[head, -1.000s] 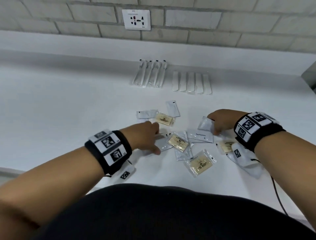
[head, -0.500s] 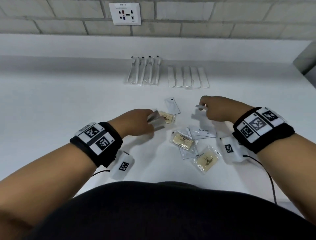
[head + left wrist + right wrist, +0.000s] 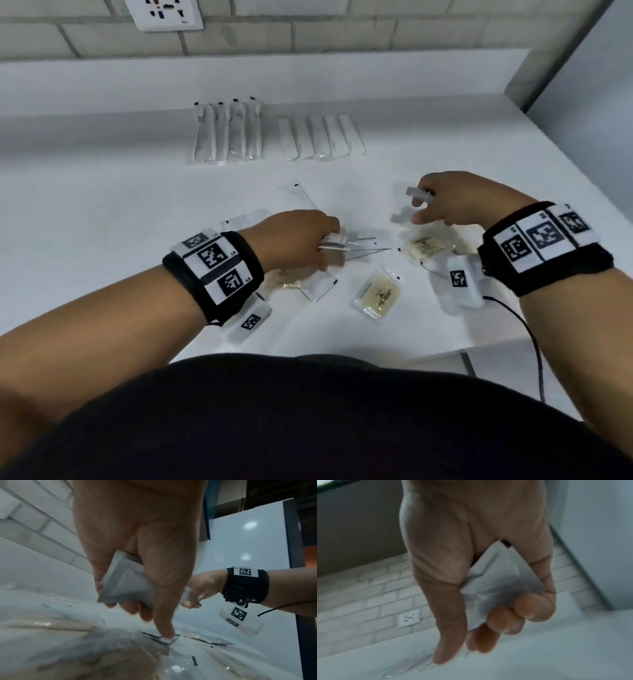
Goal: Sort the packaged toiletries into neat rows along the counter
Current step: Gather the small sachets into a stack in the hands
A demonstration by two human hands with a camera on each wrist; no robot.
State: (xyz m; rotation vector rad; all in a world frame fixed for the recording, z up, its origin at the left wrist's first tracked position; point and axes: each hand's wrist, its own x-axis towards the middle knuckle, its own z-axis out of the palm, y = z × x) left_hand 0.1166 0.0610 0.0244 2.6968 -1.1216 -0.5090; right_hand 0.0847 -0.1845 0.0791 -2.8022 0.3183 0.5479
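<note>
Head view: white counter [image 3: 102,219], two finished rows [image 3: 274,137] at the back, loose sachets [image 3: 378,291] scattered nearer. Left hand [image 3: 294,240] gripping white sachets [image 3: 126,585], forefinger pressing another; right hand [image 3: 455,202] pinching possibly two [image 3: 494,588]. Best gathered by type, then laid edge to edge.

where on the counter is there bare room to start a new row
Bare counter lies left of the toothbrush packs, and a strip right of the flat white packs. It is crowded between the left hand and right hand.
</note>
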